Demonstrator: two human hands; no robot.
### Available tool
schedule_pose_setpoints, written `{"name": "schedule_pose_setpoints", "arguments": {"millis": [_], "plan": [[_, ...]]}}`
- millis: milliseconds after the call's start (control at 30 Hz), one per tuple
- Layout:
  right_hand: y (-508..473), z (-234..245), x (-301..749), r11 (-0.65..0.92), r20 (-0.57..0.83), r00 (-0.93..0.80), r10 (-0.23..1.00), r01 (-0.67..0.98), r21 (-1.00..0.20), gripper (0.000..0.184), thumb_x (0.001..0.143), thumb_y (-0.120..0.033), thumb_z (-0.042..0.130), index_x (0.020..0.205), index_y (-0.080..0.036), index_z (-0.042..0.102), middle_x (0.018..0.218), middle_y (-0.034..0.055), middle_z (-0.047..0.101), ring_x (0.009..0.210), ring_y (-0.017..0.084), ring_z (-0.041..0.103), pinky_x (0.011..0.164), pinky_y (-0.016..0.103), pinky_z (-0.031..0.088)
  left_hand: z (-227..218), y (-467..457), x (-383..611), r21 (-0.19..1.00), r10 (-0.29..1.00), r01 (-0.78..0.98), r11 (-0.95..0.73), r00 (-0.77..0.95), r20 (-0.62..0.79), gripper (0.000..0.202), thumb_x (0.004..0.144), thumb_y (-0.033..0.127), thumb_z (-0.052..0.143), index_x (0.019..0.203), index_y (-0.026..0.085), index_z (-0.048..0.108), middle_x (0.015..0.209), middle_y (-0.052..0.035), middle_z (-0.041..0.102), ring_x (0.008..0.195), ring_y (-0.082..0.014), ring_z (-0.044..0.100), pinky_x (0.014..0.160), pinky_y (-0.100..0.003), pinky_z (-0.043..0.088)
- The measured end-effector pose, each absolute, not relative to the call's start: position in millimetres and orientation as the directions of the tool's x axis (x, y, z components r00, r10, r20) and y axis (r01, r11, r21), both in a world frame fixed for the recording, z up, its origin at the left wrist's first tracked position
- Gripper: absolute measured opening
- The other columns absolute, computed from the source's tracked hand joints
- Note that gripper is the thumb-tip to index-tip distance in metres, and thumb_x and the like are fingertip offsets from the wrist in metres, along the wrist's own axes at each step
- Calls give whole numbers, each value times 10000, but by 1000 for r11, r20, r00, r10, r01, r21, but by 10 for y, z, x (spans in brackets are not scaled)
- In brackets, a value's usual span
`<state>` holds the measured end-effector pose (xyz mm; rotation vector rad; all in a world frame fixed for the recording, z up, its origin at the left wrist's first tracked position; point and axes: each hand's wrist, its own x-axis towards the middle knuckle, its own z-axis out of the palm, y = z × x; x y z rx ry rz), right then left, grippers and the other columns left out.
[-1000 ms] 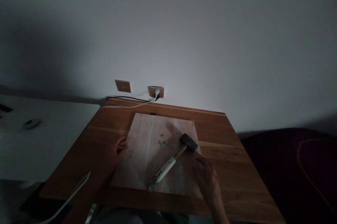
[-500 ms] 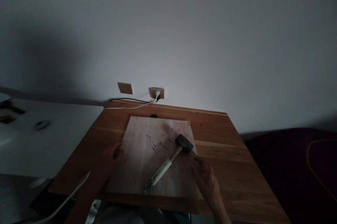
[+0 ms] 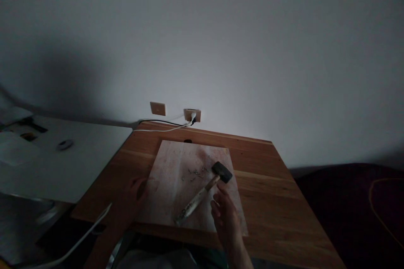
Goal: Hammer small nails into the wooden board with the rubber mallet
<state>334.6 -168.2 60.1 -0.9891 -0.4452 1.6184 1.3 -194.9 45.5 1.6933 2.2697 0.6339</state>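
Note:
A pale wooden board (image 3: 170,185) lies on the wooden table, with several small metal pieces like nails or screws (image 3: 196,172) scattered over it. Across its right half rests a mallet (image 3: 222,172), its dark head toward the back and its paint-smeared handle slanting to the front left. My right hand (image 3: 225,214) hovers over the board's front right, just right of the mallet's handle, fingers loosely bent and apart, nothing visible in them. Dim light covers my left hand (image 3: 131,197) at the board's left edge; its thumb and fingers are parted, with nothing seen between them.
The wooden table (image 3: 271,193) stands against the wall, where a socket (image 3: 192,115) holds plugs with cables. On the left is a white table (image 3: 97,142) bearing a roll of tape (image 3: 65,145) and dark tools. A white cable (image 3: 82,237) hangs by my left forearm.
My right hand has moved left from the board's right edge to over the board beside the mallet handle. The small metal pieces lie more spread out. The view has shifted slightly.

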Motion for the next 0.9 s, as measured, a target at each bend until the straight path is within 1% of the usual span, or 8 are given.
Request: {"name": "schedule_pose_setpoints", "arguments": {"millis": [67,167,300,433,500,667,767,900], "plan": [[-1614,644,3350,-320,-361,-116,925,-748,-582,273,772,-301,852,922,-199,649,663,-91,536,423,24,382,304,79,267,458,-1996,27,467,946,848,251,-317,68,457,985,462,420,1249,209,694,1305,-127,664,1098,-306,695,972,-457,557],[-1492,714,3369,-344,-311,-212,926,-813,-469,217,777,-213,827,857,-175,628,738,-54,616,444,8,407,349,61,356,481,-2053,47,469,943,845,258,-325,67,459,986,468,424,1257,214,694,1319,-124,671,1132,-315,694,974,-453,559],[-1354,745,3340,-319,-251,-223,942,-827,-462,195,797,-220,791,866,-192,611,773,-45,634,471,29,464,399,92,446,536,-2127,59,492,945,836,243,-319,76,427,977,452,433,1210,225,709,1271,-111,716,1112,-305,710,979,-442,561],[-1216,713,3302,-296,-205,-225,953,-838,-458,184,812,-223,764,842,-221,583,663,-83,554,456,51,477,388,110,441,604,-2208,-14,486,938,837,251,-333,91,440,956,488,455,1161,217,735,1214,-124,757,1108,-328,718,1011,-473,557],[-1142,694,3298,-299,-203,-230,952,-843,-447,179,810,-206,746,825,-228,569,657,-83,545,444,57,473,374,123,439,615,-2243,-91,501,935,830,246,-338,102,455,936,515,475,1143,214,745,1193,-128,769,1114,-333,723,1014,-468,567],[-1002,666,3307,-332,-257,-244,935,-856,-396,199,763,-138,728,817,-223,556,665,-79,533,442,41,461,389,110,462,553,-2243,-251,561,920,788,255,-376,110,437,910,516,489,1102,217,744,1141,-115,780,1093,-322,742,994,-457,601],[-976,693,3326,-352,-299,-248,922,-859,-371,220,754,-114,712,798,-222,526,662,-73,517,455,42,465,376,92,442,538,-2134,-233,564,928,794,227,-351,122,392,916,496,497,1084,237,740,1112,-101,773,1071,-318,744,988,-461,607],[-985,906,3420,-358,-331,-242,912,-862,-360,263,776,-113,705,781,-226,467,673,-73,505,479,36,476,395,78,439,626,-1860,-103,559,935,815,151,-302,187,358,936,446,493,1122,259,736,1210,-95,717,1111,-292,722,1023,-427,595]]}}
